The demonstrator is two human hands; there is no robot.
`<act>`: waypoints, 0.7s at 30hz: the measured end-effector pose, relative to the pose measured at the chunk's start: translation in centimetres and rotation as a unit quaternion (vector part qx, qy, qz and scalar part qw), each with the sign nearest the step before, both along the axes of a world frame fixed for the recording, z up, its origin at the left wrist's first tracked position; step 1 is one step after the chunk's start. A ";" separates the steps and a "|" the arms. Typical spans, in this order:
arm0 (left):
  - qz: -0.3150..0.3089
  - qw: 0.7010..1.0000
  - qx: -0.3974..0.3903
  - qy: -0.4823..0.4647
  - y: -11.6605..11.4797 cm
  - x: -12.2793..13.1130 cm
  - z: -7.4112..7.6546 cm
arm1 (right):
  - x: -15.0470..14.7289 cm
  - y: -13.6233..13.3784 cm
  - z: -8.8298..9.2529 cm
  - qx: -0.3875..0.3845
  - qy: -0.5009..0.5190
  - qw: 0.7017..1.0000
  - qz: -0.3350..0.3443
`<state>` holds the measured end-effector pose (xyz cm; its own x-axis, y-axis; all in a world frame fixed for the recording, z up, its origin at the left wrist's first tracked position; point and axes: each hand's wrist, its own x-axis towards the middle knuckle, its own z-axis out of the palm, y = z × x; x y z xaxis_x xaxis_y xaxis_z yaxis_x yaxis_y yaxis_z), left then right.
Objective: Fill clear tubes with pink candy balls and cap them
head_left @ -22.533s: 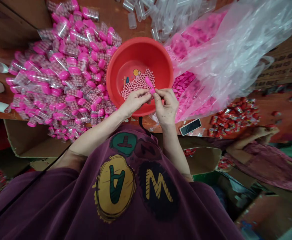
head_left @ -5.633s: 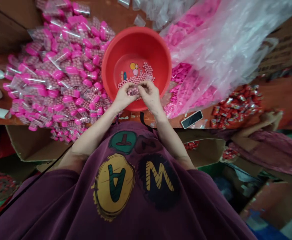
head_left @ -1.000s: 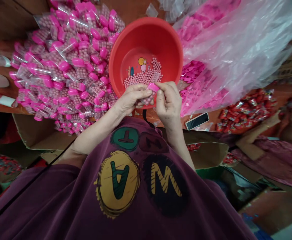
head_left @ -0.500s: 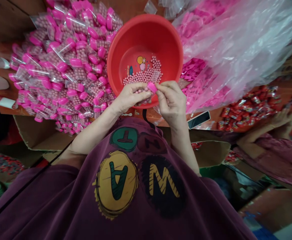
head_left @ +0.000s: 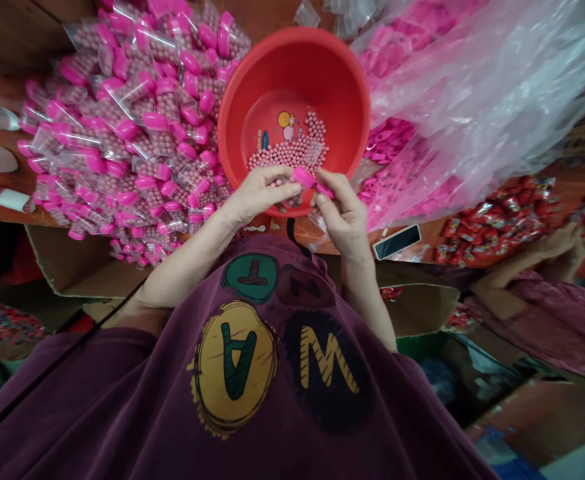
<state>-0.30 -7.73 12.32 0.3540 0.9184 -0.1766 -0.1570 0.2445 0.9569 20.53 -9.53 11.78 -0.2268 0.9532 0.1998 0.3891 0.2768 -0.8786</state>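
Over the near rim of a red plastic bowl (head_left: 295,40), my left hand (head_left: 262,191) is closed around a small bead container, mostly hidden by the fingers. Its bright pink cap (head_left: 303,177) points to the right. Just beside the cap, my right hand (head_left: 346,212) pinches a small pink plastic piece (head_left: 325,191) between thumb and fingers; its exact kind is unclear. Pink beads (head_left: 285,155) lie in the near part of the bowl, with a small clear container (head_left: 315,153) among them.
Left of the bowl is a big heap of pink-capped bead containers (head_left: 137,133). To the right, a clear plastic bag (head_left: 472,100) covers pink plastic parts (head_left: 389,139). A phone (head_left: 397,242) lies at the table edge, near red wrapped items (head_left: 492,223) and another person's hands (head_left: 565,243).
My right hand has drawn slightly away from the pink cap, and a pink piece now shows between its fingers. My left hand stays nearly in place.
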 end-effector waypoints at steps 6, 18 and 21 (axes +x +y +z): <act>-0.010 0.994 0.073 0.086 0.9 -0.3 0.2 | -0.7 0.5 -2.8 -0.003 0.057 0.996 -0.066; -0.019 0.999 -0.011 0.033 0.8 0.4 -0.4 | -1.5 -0.5 0.2 0.022 -0.135 0.991 0.011; 0.011 0.999 -0.040 0.025 0.6 1.0 0.3 | -2.0 -0.1 -0.6 0.065 -0.206 0.976 0.002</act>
<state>0.71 -7.10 12.64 0.3234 0.9080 -0.2663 -0.1163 0.3175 0.9411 18.48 -9.63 11.18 -0.3177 0.9247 0.2099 0.7005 0.3781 -0.6052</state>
